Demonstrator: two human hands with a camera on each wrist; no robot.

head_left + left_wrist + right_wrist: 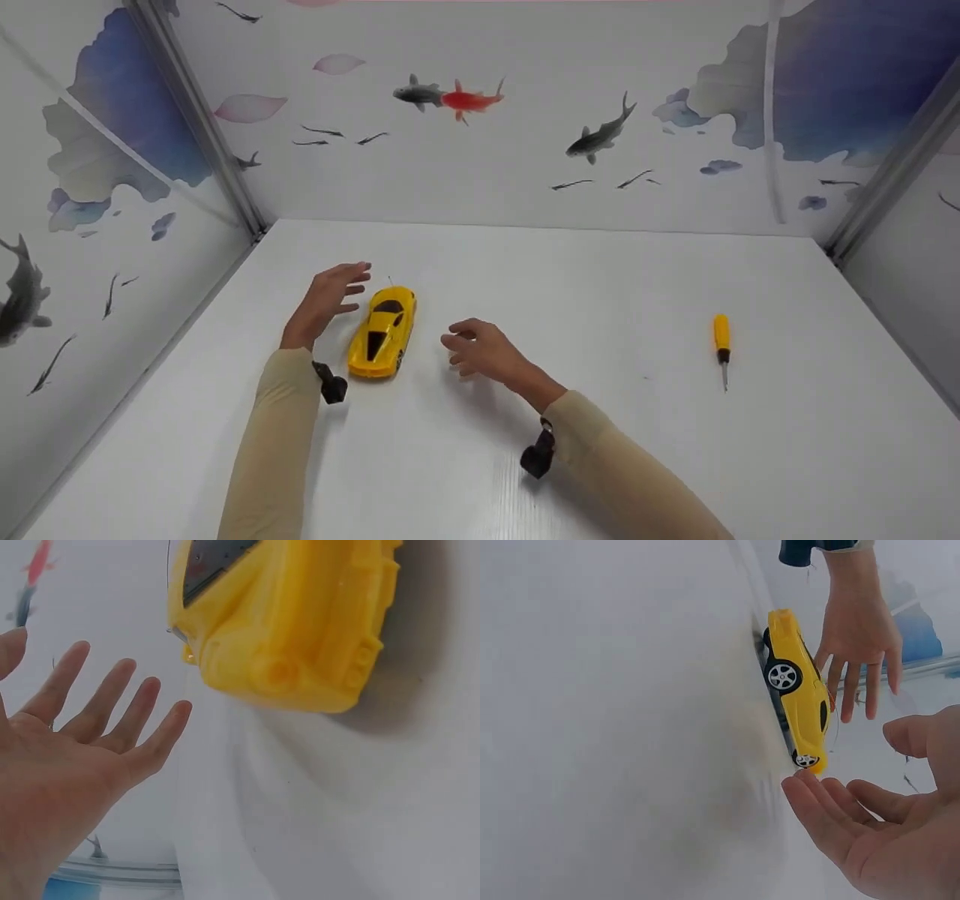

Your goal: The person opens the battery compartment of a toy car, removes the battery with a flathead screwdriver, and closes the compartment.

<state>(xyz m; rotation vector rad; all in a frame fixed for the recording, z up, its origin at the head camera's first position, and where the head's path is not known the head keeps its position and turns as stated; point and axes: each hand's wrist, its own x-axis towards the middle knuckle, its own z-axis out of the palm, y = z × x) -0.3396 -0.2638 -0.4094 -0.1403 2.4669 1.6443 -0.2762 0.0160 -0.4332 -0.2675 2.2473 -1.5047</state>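
A yellow toy car (pixel 384 330) with dark windows and a thin antenna stands on its wheels on the white table. Just left of it is my left hand (pixel 327 300), fingers spread and apart from the car. My right hand (pixel 484 349) hovers to the car's right, its fingers relaxed and holding nothing. The left wrist view shows one end of the toy car (pixel 292 637) close up, beyond the open palm of the left hand (pixel 82 750). In the right wrist view the car's side (pixel 802 705) and wheels show between both hands.
A screwdriver (pixel 721 337) with a yellow and black handle lies on the right part of the white table (pixel 585 300). Panels (pixel 510 172) printed with fish and leaves enclose the table at the back and sides. Metal posts (pixel 202 112) stand at the corners.
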